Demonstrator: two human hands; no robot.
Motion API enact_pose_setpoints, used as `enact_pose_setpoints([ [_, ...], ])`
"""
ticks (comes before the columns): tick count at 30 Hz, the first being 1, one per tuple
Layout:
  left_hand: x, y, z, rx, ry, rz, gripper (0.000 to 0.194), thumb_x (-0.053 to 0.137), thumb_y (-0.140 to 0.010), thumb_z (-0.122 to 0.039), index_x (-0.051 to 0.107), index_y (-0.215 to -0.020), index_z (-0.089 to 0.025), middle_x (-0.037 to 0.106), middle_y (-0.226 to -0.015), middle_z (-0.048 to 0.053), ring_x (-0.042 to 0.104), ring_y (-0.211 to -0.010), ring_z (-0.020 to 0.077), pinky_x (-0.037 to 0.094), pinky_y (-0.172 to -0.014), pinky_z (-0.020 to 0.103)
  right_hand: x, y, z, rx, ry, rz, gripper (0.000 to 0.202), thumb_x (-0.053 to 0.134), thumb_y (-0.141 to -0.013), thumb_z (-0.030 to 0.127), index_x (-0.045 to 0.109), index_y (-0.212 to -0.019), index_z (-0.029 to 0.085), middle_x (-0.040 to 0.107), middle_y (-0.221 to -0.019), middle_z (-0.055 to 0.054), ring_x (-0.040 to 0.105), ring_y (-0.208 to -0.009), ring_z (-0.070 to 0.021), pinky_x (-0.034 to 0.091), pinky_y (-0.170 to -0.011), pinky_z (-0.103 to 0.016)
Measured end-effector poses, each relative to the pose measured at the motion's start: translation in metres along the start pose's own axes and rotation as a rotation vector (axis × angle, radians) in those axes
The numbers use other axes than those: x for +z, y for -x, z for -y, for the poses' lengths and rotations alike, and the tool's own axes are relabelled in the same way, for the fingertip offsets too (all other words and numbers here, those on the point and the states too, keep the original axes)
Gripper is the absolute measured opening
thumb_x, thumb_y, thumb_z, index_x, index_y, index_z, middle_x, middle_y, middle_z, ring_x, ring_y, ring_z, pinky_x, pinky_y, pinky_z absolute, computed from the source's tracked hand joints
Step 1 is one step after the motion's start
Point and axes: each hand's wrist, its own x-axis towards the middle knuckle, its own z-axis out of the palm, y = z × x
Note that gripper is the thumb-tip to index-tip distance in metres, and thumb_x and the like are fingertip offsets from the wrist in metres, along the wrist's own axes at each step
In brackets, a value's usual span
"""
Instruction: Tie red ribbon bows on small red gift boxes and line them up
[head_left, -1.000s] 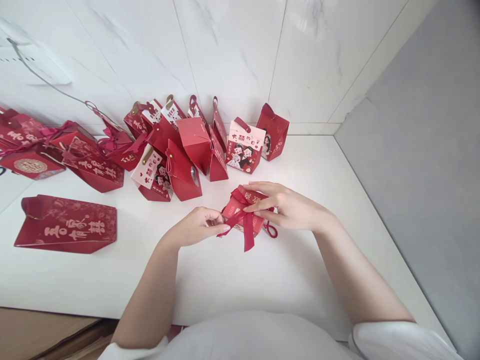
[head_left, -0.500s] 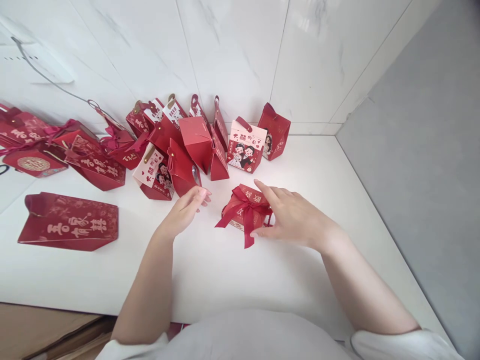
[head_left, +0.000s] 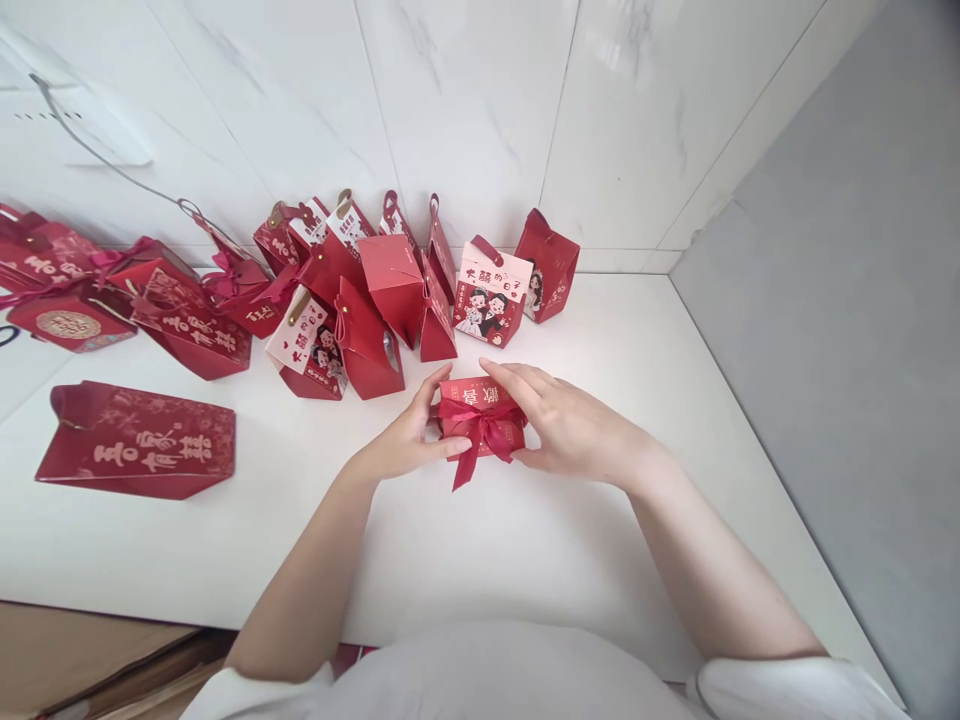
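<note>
A small red gift box with gold lettering and a dark red ribbon bow lies on the white tabletop in front of me. My left hand is at its left side, thumb on the near edge and fingers behind. From the right, my right hand curves round the other side, fingers at the far edge and thumb at the near one. Between them the two hands grip the box. Part of its right side is hidden under my right hand.
Several red favour boxes with handles stand along the tiled wall. A pink-and-red box with a cartoon couple stands just beyond my hands. One long red box lies at the left. A grey panel bounds the table's right side.
My left hand has moved right onto the box's left side. The box has turned and straightened a little, shifting slightly left. My right hand has followed it left.
</note>
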Motion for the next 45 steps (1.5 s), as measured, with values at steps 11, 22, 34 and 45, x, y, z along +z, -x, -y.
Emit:
enact_pose_setpoints([
  [11,-0.019,-0.007,0.022,0.067,0.057,-0.203,0.103,0.082,-0.072,-0.032,0.020,-0.154,-0.038,0.032,-0.159,0.010,0.051,-0.131,0.0346,0.048,-0.106,0.053,0.013,-0.013,-0.036,0.330,-0.683,-0.126,0.062,0.042,-0.098,0.058,0.029,-0.153,0.033,0.035,-0.160,-0.007,0.031,-0.148,-0.0262,0.031,-0.118,-0.052],
  [22,-0.017,-0.035,0.069,0.204,0.268,-0.370,0.096,0.077,-0.071,-0.060,0.033,-0.149,-0.024,0.047,-0.147,0.017,0.050,-0.133,0.0359,0.043,-0.111,0.050,0.091,-0.033,-0.058,0.129,-1.059,-0.252,0.078,0.045,-0.097,0.059,0.005,-0.159,0.033,0.014,-0.168,-0.002,0.017,-0.154,-0.0202,0.019,-0.125,-0.042],
  [34,-0.018,-0.032,0.071,0.306,0.232,-0.152,0.105,0.076,-0.073,-0.059,0.020,-0.157,-0.029,0.021,-0.165,0.011,0.025,-0.149,0.0385,0.026,-0.121,0.050,0.093,-0.032,-0.063,0.103,-0.992,-0.252,0.122,0.084,-0.072,0.036,-0.002,-0.158,0.034,0.028,-0.163,-0.009,0.040,-0.144,-0.0270,0.030,-0.120,-0.047],
  [45,0.003,-0.054,0.073,0.450,-0.018,-0.330,0.085,0.056,-0.089,-0.059,0.017,-0.158,-0.028,0.014,-0.167,0.007,0.011,-0.154,0.0302,0.013,-0.126,0.046,0.085,-0.033,-0.069,0.155,-1.212,-0.254,0.082,0.085,-0.065,0.043,0.049,-0.134,0.021,0.065,-0.130,-0.011,0.062,-0.120,-0.0303,0.046,-0.106,-0.052],
])
